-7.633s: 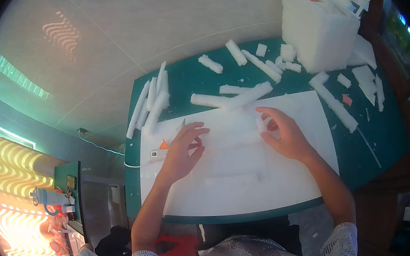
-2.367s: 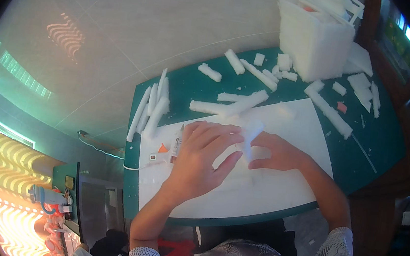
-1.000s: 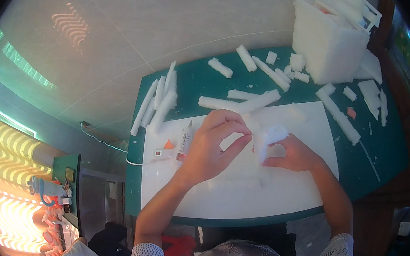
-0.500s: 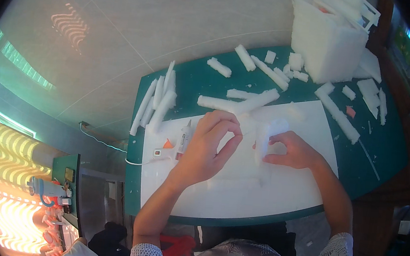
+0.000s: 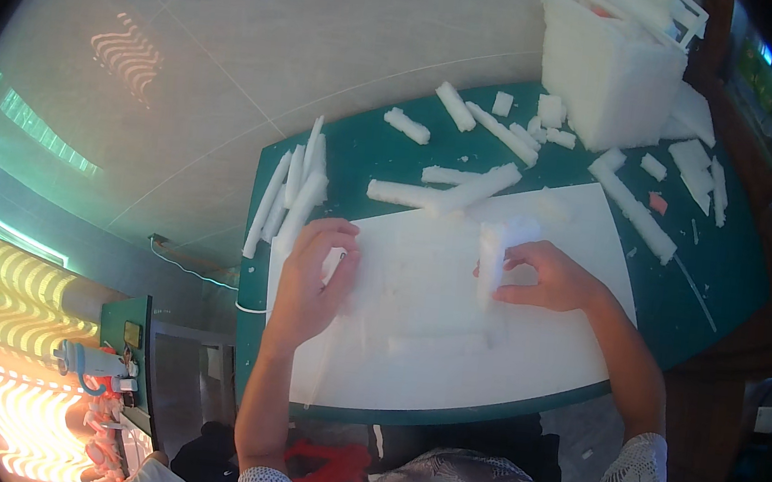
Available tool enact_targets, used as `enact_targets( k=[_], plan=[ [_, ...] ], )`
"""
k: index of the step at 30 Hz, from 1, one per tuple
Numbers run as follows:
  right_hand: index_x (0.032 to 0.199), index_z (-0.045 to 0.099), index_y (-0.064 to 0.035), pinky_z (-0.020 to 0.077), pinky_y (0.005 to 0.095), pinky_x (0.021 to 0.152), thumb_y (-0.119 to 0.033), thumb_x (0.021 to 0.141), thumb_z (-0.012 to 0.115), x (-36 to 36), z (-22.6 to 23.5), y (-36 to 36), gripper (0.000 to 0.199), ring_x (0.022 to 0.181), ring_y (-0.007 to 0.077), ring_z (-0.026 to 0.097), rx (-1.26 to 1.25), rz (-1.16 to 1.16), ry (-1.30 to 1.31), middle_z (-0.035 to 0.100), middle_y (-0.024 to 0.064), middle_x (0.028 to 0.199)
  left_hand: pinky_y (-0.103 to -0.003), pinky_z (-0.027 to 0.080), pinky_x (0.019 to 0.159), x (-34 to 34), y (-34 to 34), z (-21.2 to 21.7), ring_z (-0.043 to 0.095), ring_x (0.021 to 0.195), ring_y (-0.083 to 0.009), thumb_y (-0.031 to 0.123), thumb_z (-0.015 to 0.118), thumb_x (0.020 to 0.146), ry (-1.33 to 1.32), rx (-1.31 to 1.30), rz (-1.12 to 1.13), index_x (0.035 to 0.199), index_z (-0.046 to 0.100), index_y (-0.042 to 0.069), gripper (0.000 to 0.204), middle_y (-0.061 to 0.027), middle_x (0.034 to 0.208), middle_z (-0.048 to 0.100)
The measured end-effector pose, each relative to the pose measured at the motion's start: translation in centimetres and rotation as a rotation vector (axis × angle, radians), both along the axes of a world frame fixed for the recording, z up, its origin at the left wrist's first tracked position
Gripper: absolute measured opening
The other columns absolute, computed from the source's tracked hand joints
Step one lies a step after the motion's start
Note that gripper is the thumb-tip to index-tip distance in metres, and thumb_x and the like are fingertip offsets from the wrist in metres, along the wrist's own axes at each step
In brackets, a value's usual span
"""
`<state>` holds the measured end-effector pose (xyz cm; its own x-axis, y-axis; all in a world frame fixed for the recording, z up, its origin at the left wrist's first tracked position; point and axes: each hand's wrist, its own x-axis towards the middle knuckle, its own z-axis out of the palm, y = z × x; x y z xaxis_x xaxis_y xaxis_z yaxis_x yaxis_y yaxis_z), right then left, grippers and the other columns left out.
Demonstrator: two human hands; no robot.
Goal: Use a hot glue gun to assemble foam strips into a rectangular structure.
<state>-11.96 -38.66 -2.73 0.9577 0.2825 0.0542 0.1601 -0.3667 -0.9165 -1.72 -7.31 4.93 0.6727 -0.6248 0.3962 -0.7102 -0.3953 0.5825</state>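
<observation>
Left hand (image 5: 316, 276): cannot tell grip
Right hand (image 5: 548, 277): grip around white strip (image 5: 490, 262)
White box (image 5: 609, 77): far right, white pieces (image 5: 639, 1) atop

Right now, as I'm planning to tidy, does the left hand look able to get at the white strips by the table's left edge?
Probably yes: the left hand is close to the near ends of the white strips, and nothing visible stands between them.

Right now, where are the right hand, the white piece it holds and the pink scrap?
Right hand (image 5: 552, 277): head view, hand's middle.
White piece (image 5: 490, 262): head view, its long part.
Pink scrap (image 5: 657, 203): head view, its middle.
</observation>
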Motion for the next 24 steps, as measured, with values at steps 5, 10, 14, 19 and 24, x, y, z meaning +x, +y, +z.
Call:
enact_targets(
  k=[5,10,14,19,24],
  plan=[
    [0.125,0.063,-0.0043,0.0501,0.0361,0.089,-0.028,0.083,0.078,0.0,-0.3,-0.1,0.05,0.101,0.0242,0.061,0.019,-0.016,0.006,0.068,0.012,0.117,-0.035,0.047,0.092,0.9,3.0,-0.5,0.06,0.107,-0.0284,0.003,0.062,0.089,-0.035,0.001,0.113,0.097,0.059,0.0,0.008,-0.0128,0.115,0.063],
    [0.126,0.061,-0.004,0.0501,0.0362,0.089,-0.028,0.084,0.077,-0.1,0.2,0.1,0.052,0.104,0.0232,0.062,0.027,-0.002,-0.006,0.068,0.0116,0.116,-0.034,0.046,0.094,1.0,6.6,-0.7,0.062,0.107,-0.0257,0.003,0.059,0.092,-0.036,0.026,0.244,0.096,0.06,0.001,0.004,-0.0127,0.115,0.064],
    [0.127,0.06,-0.0037,0.0502,0.0358,0.089,-0.028,0.084,0.077,-0.1,0.3,0.2,0.052,0.104,0.0228,0.062,0.013,0.001,-0.021,0.068,0.0113,0.116,-0.033,0.046,0.095,1.0,8.2,-1.0,0.062,0.108,-0.0221,0.002,0.059,0.092,0.02,-0.053,0.296,0.095,0.06,0.001,0.004,-0.0121,0.114,0.065],
    [0.126,0.06,-0.0032,0.0503,0.0357,0.089,-0.027,0.084,0.077,-0.1,0.0,0.0,0.051,0.102,0.0224,0.063,0.026,-0.002,-0.002,0.068,0.0117,0.114,-0.032,0.046,0.094,0.4,6.4,-0.3,0.062,0.109,-0.0208,0.003,0.062,0.09,0.159,-0.004,0.287,0.095,0.062,0.002,0.005,-0.0117,0.111,0.068],
    [0.126,0.06,-0.003,0.0505,0.0357,0.089,-0.026,0.084,0.077,-0.3,0.7,0.1,0.051,0.102,0.0224,0.063,0.008,0.004,-0.023,0.068,0.0117,0.113,-0.036,0.047,0.092,0.8,2.1,-0.3,0.061,0.103,-0.0267,0.004,0.071,0.083,-0.046,0.162,0.073,0.089,0.068,0.003,0.007,-0.008,0.105,0.068]
  ],
)
